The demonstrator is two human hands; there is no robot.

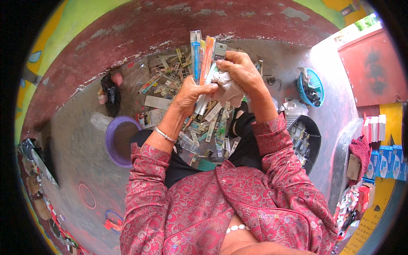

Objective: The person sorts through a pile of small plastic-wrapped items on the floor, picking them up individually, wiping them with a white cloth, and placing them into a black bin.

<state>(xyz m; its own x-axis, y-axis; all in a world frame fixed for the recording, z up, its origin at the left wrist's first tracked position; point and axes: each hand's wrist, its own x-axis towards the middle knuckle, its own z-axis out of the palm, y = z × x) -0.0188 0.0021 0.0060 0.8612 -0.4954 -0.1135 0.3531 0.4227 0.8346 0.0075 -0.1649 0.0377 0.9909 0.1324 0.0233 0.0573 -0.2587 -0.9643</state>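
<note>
My left hand [191, 95] is closed round a bunch of narrow, upright packages. Among them are a clear one with a blue strip inside [195, 53] and an orange one [207, 55]. My right hand [242, 73] is closed on a crumpled whitish-grey cloth [230, 88] against the right side of the bunch. Beside its fingertips stands a package with a grey top [219, 51]; whether the fingers also grip it I cannot tell. Beneath both hands, many similar slim packages [163, 80] lie loose in a heap on the floor.
A purple basin [110, 145] stands left of my legs, a black tub [315, 145] holding packages to the right. Farther right is a blue basket [321, 87] with dark contents. A black plastic bag [111, 95] lies near the red wall [170, 25]. Blue boxes [384, 161] are stacked at far right.
</note>
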